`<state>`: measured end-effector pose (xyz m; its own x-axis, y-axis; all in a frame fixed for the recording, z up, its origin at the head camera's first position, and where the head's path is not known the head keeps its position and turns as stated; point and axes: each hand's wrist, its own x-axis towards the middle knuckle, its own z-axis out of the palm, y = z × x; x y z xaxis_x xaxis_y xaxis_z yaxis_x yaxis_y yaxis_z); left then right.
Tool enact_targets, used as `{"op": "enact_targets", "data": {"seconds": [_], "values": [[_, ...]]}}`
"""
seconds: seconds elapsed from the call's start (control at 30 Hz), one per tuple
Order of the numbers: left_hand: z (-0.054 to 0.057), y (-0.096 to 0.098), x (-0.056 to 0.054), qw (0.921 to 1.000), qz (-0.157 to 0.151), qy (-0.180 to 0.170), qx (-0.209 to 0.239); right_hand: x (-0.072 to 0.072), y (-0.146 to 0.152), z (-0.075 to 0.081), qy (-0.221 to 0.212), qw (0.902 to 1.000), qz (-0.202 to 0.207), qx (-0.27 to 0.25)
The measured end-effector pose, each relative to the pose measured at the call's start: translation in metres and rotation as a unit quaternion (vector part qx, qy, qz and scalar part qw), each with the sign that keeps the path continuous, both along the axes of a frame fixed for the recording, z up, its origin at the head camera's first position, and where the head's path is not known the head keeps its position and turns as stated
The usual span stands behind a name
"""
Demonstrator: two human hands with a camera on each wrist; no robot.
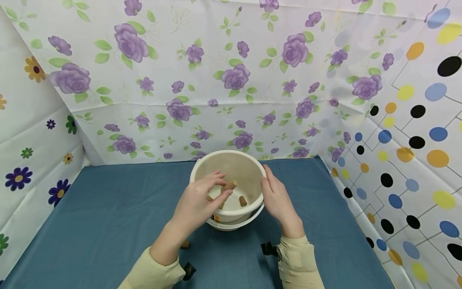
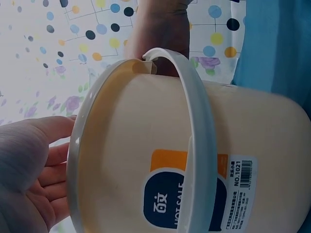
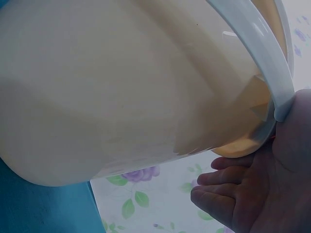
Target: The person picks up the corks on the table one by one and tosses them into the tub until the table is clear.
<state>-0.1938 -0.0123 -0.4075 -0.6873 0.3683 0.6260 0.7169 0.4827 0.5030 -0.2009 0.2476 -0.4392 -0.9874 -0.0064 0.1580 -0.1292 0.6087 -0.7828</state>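
A cream plastic bucket stands upright on the blue cloth, its mouth tilted toward the head camera. My left hand is over the mouth and pinches a brown, tapered cork-like stopper between thumb and fingers. Inside on the bottom lies another such stopper; more brown pieces are partly hidden behind the left hand. My right hand rests against the right side of the rim, its fingers extended along the outside. The white handle hangs down at the front, across an orange and navy label.
A small brown piece lies on the blue cloth, partly covered by the left wrist. Behind stands a curtain with purple flowers. A dotted sheet bounds the right side, a flowered sheet the left.
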Motion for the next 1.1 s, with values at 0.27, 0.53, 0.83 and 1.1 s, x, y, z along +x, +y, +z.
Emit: {"op": "enact_targets", "data": {"seconds": [0.27, 0.53, 0.83, 1.1], "values": [[0.0015, 0.0045, 0.0006, 0.9996, -0.009, -0.010, -0.026, -0.0004, -0.0007, -0.0013, -0.004, 1.0000, -0.002, 0.001], [0.0007, 0.0029, 0.0021, 0.9998, -0.011, 0.003, -0.014, -0.0004, -0.0002, -0.0008, -0.002, 1.0000, 0.000, 0.002], [-0.0001, 0.0012, 0.0026, 0.9995, -0.005, 0.026, -0.017, -0.0006, -0.0001, -0.0007, -0.002, 1.0000, -0.002, 0.004], [-0.0006, -0.0012, 0.0011, 0.9988, -0.001, 0.049, -0.009, -0.0006, -0.0003, 0.0000, -0.002, 1.0000, -0.002, 0.003]]}}
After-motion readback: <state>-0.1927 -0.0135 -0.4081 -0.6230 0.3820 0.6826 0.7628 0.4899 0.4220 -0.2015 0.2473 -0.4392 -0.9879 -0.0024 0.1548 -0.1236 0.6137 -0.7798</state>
